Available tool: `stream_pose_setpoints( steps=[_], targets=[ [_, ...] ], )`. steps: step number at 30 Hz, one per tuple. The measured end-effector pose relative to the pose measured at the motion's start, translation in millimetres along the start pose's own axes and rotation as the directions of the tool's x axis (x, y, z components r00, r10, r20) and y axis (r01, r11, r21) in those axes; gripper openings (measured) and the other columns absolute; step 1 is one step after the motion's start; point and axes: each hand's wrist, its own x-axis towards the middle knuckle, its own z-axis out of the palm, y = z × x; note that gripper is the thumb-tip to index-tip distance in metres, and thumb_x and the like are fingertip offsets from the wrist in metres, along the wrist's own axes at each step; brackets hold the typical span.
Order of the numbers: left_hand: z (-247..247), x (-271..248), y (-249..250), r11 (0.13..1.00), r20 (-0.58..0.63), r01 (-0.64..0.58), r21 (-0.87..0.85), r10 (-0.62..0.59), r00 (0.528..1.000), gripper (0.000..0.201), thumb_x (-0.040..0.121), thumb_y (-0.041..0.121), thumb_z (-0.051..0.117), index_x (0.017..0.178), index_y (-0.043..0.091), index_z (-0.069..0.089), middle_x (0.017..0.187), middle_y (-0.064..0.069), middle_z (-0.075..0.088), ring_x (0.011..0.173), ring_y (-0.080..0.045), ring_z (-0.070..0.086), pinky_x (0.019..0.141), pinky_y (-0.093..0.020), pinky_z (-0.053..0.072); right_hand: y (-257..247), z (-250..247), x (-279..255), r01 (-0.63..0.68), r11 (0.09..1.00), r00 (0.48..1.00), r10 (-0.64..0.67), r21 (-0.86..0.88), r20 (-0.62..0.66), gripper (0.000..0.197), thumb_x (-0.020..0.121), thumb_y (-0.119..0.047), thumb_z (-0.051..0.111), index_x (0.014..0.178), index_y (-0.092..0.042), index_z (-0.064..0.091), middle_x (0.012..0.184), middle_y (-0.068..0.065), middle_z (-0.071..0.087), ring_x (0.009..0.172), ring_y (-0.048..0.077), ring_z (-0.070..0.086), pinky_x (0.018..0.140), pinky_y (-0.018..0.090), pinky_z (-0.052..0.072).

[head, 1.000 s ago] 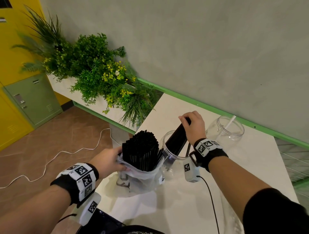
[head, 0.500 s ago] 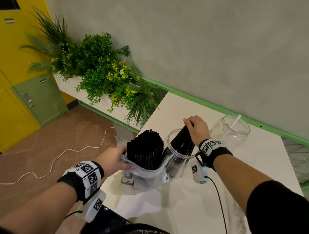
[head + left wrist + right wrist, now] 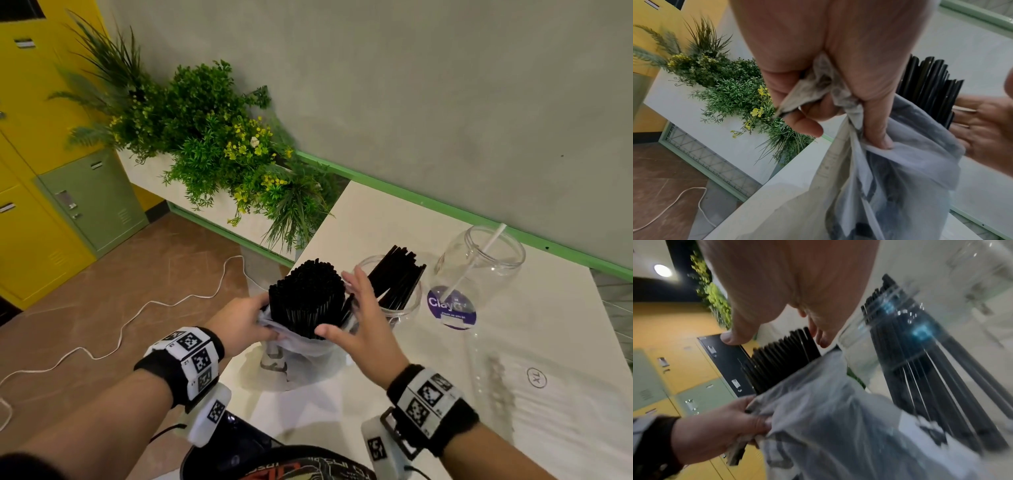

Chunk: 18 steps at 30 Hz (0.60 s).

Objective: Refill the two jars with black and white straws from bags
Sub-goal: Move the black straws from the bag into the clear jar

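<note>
A translucent white bag [image 3: 301, 356] stands on the white table with a thick bundle of black straws [image 3: 306, 296] sticking up out of it. My left hand [image 3: 239, 322] grips the bag's bunched rim [image 3: 818, 91] on its left side. My right hand [image 3: 356, 318] is spread open against the bundle's right side, fingers straight, thumb in front. Just behind it a clear jar [image 3: 399, 301] holds a leaning bunch of black straws [image 3: 397, 274]. Farther right a second clear jar [image 3: 479, 270] with a purple label holds one white straw [image 3: 476, 263].
A clear bag of white straws [image 3: 548, 394] marked XL lies flat at the table's right. A planter of green plants [image 3: 212, 144] sits left of the table. The table's left edge drops to a brown floor with a white cable [image 3: 137, 308]. Yellow and green lockers [image 3: 51, 205] stand far left.
My right hand let go of the black straws it lowered into the near jar, and came back open to the bundle in the bag. My left hand kept its grip on the bag.
</note>
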Motion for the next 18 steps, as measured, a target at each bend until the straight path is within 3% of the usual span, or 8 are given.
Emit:
stream_pose_setpoints(
  steps=[3, 5, 8, 12, 14, 18],
  targets=[
    [3, -1, -1, 1.000, -0.010, -0.005, -0.009, 0.005, 1.000, 0.036, 0.077, 0.021, 0.073, 0.104, 0.033, 0.052, 0.087, 0.004, 0.064, 0.083, -0.015, 0.060, 0.062, -0.023, 0.039, 12, 16, 5, -0.101, 0.993, 0.995, 0.100, 0.065, 0.016, 0.114, 0.073, -0.032, 0.082, 0.151, -0.030, -0.002, 0.142, -0.025, 0.030, 0.134, -0.006, 0.029, 0.112, 0.017, 0.025],
    [7, -1, -2, 1.000, -0.013, -0.015, -0.023, 0.015, 1.000, 0.036, 0.076, 0.019, 0.073, 0.098, 0.036, 0.049, 0.084, 0.004, 0.064, 0.080, -0.014, 0.061, 0.060, -0.021, 0.041, 16, 25, 9, -0.125, 0.990, 0.992, 0.123, 0.069, 0.041, 0.111, 0.069, -0.038, 0.084, 0.151, -0.028, 0.010, 0.145, -0.019, 0.036, 0.133, -0.002, 0.035, 0.112, 0.022, 0.030],
    [13, -2, -3, 0.996, -0.038, -0.015, -0.083, 0.012, 0.999, 0.037, 0.074, 0.017, 0.074, 0.101, 0.034, 0.055, 0.086, 0.006, 0.065, 0.079, -0.011, 0.061, 0.058, -0.011, 0.040, 15, 34, 12, -0.056, 0.998, 0.997, 0.055, -0.037, -0.048, 0.083, 0.059, -0.055, 0.082, 0.129, -0.034, 0.041, 0.130, -0.006, 0.050, 0.123, 0.008, 0.047, 0.106, 0.036, 0.041],
    [14, -4, -7, 0.984, -0.069, -0.016, -0.179, 0.004, 0.998, 0.050, 0.074, 0.014, 0.075, 0.120, 0.023, 0.058, 0.101, 0.002, 0.070, 0.091, -0.012, 0.063, 0.066, -0.011, 0.044, 8, 33, 13, 0.010, 0.996, 0.991, -0.022, -0.085, -0.134, 0.060, 0.059, -0.054, 0.079, 0.106, -0.030, 0.050, 0.109, -0.001, 0.056, 0.107, 0.014, 0.054, 0.093, 0.036, 0.049],
    [15, -6, -10, 0.979, -0.069, -0.017, -0.205, 0.002, 0.998, 0.058, 0.075, 0.018, 0.077, 0.128, 0.024, 0.054, 0.109, 0.005, 0.067, 0.096, -0.010, 0.061, 0.070, -0.012, 0.043, 8, 30, 14, -0.010, 1.000, 0.986, 0.010, -0.002, -0.165, 0.053, 0.059, -0.047, 0.084, 0.098, -0.025, 0.055, 0.100, 0.002, 0.061, 0.098, 0.016, 0.059, 0.086, 0.036, 0.052],
    [16, -6, -10, 0.974, -0.062, -0.018, -0.226, 0.004, 0.998, 0.068, 0.075, 0.025, 0.080, 0.135, 0.024, 0.048, 0.117, 0.011, 0.060, 0.107, -0.010, 0.057, 0.086, -0.023, 0.043, 2, 18, 18, -0.045, 0.989, 0.987, 0.066, 0.144, -0.147, 0.037, 0.068, -0.018, 0.086, 0.093, -0.012, 0.059, 0.090, 0.005, 0.067, 0.089, 0.015, 0.065, 0.080, 0.028, 0.053]
  ],
)
